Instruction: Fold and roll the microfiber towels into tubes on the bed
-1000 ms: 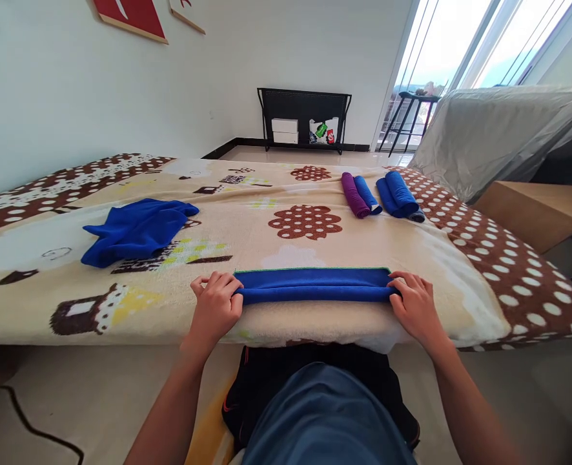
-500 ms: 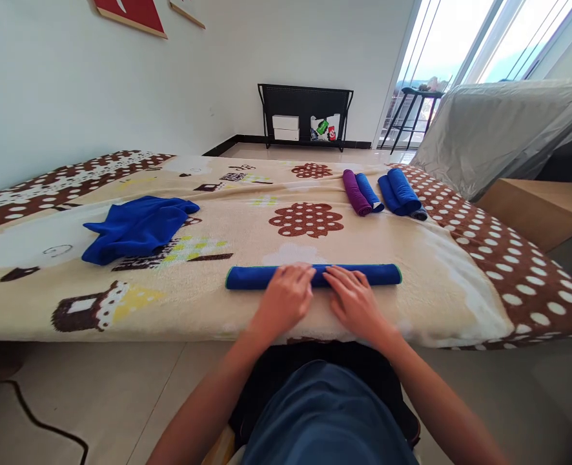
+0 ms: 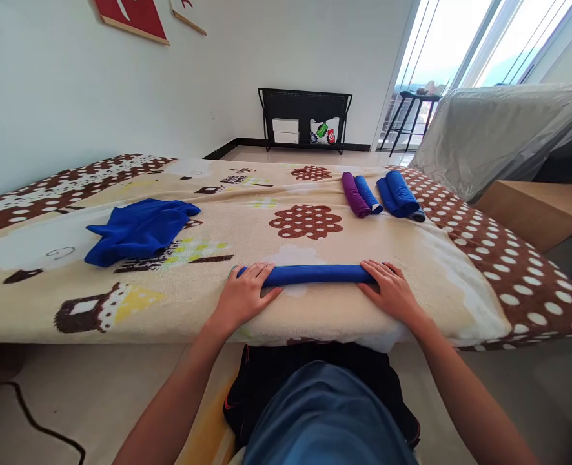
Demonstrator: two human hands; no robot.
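A long, narrow rolled blue towel (image 3: 319, 274) lies crosswise near the front edge of the bed. My left hand (image 3: 247, 294) rests on its left end, fingers stretched over the top and thumb spread along the near side. On the right end lies my right hand (image 3: 387, 290), its fingers likewise extended and its thumb apart. Both palms cover the ends of the roll. A crumpled blue towel (image 3: 141, 229) is spread loosely to the left. Farther back on the right sit a purple towel roll (image 3: 354, 194) and several blue rolls (image 3: 398, 194).
A cream and brown patterned blanket (image 3: 194, 310) covers the bed. Beyond it stands a black rack (image 3: 305, 110) with a white box (image 3: 286, 126). A cardboard box (image 3: 538, 210) and a plastic-draped piece of furniture (image 3: 503, 129) are at the right.
My hands have slid apart from the middle of the roll to its two ends. The roll looks slightly thinner, while the other towels have stayed put.
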